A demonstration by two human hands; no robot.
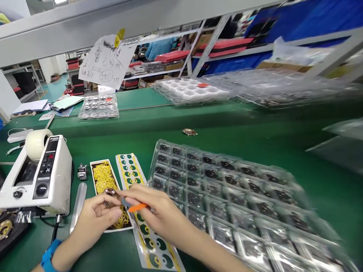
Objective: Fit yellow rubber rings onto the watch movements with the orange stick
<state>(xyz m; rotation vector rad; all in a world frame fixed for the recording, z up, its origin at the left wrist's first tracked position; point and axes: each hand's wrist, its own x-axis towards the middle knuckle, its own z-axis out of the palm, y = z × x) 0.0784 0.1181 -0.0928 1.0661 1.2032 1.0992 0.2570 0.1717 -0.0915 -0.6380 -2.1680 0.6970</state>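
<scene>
My left hand (96,216), with a blue band at the wrist, pinches a small round metallic part (112,193) above a white box (95,182) of small yellow pieces (104,174). My right hand (160,210) meets it from the right, its fingers closed round a slim tool with an orange section (137,207). The tool's exact kind is unclear, and its working end is partly hidden by my fingers near the part. Under my right hand lies a white sheet (146,262) with yellow and green cut-out shapes.
A white tape dispenser (56,172) stands left, with a tally counter (82,172) and a clear strip (78,207) nearby. A large clear tray (214,208) of dark parts fills the right. A loose metal part (189,131) lies behind it. Overhead runs a grey beam (135,18).
</scene>
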